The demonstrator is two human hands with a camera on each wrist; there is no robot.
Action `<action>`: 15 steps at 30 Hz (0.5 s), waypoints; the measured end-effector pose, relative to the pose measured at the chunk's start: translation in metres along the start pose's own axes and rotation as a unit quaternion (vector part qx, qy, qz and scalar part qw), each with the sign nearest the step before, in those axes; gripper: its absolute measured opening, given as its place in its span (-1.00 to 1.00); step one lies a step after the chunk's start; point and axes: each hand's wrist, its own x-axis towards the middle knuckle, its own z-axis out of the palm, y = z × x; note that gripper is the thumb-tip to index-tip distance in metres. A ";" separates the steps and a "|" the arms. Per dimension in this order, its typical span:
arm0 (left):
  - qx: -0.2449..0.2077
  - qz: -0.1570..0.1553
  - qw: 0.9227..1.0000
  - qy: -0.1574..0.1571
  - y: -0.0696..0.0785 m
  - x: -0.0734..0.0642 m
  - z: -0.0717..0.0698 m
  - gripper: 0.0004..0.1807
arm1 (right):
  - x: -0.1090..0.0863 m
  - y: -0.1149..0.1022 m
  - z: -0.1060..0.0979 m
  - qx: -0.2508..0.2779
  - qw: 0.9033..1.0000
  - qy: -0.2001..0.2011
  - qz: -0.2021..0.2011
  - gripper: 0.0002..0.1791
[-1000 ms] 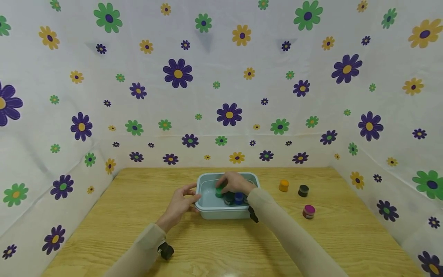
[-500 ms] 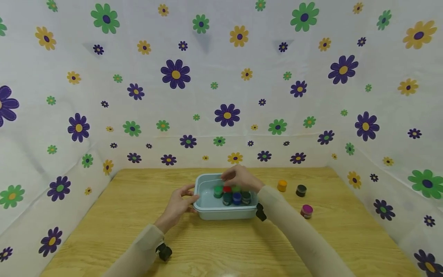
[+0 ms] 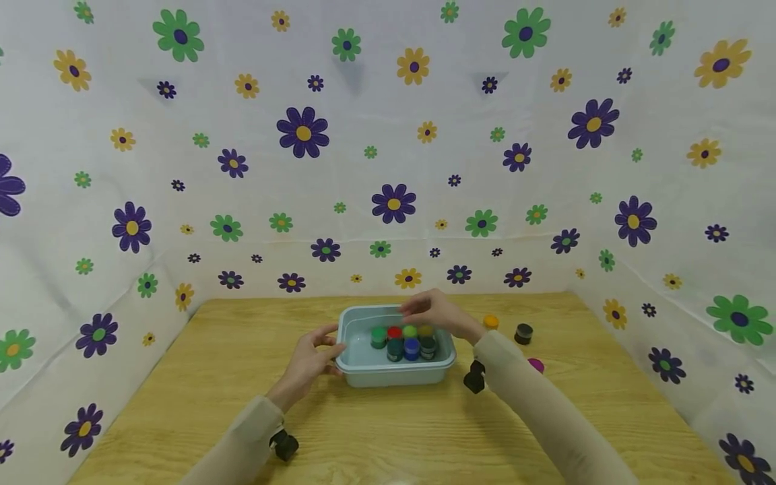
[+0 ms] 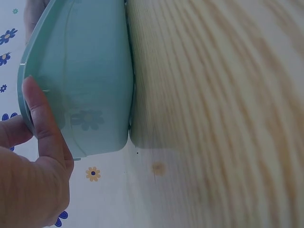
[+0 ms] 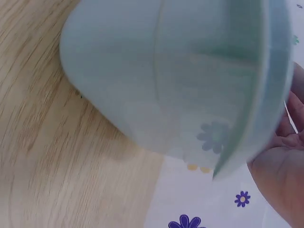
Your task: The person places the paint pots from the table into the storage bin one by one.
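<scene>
A pale blue plastic tub [image 3: 394, 377] stands on the table with several small paint jars upright inside. Its back row includes a green jar [image 3: 378, 337], a red jar [image 3: 395, 333] and a light green jar [image 3: 410, 331]; in front are a dark teal jar [image 3: 395, 349], a blue jar [image 3: 411, 349] and a black jar [image 3: 428, 347]. My left hand [image 3: 308, 360] holds the tub's left rim, fingers on either side in the left wrist view. Above the back right rim hovers my right hand [image 3: 439, 313], loosely bent, with nothing visible in it.
Right of the tub, an orange jar [image 3: 490, 322] and another black jar [image 3: 524, 334] stand on the wooden table [image 3: 364, 431]. A magenta jar [image 3: 536, 364] is partly covered by the right sleeve. Flowered cloth [image 3: 339, 168] surrounds the table's back and sides.
My right hand has left the green jar in the tub and moved rightward, uncovering the other jars. The left hand stays at the rim. The head view has shifted slightly.
</scene>
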 end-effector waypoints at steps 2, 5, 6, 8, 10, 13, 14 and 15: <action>0.001 -0.002 1.000 -0.001 -0.001 -0.001 -0.001 -0.44 | -0.005 0.000 -0.003 0.006 1.000 -0.002 0.000 -0.71; 0.001 -0.001 1.000 -0.003 -0.001 -0.002 -0.001 -0.43 | -0.011 0.002 -0.009 0.002 1.000 0.003 -0.005 -0.73; 0.001 -0.001 1.000 -0.004 -0.001 -0.002 -0.001 -0.43 | -0.013 0.003 -0.010 0.000 1.000 0.007 -0.005 -0.74; 0.001 -0.002 1.000 -0.002 0.000 -0.002 -0.001 -0.43 | -0.016 0.006 -0.014 -0.005 1.000 0.014 -0.006 -0.75; 0.004 -0.002 1.000 0.000 0.000 -0.003 -0.001 -0.42 | -0.019 0.008 -0.017 -0.009 1.000 0.022 -0.005 -0.77; 0.007 -0.001 1.000 0.003 0.000 -0.004 0.000 -0.42 | -0.025 0.011 -0.021 -0.003 0.999 0.031 -0.007 -0.75; 0.008 0.000 1.000 0.002 0.000 -0.004 0.000 -0.42 | -0.027 0.011 -0.022 -0.002 0.999 0.033 -0.006 -0.75; 0.010 0.002 1.000 0.001 0.000 -0.004 0.001 -0.42 | -0.030 0.012 -0.023 -0.002 0.999 0.035 -0.007 -0.73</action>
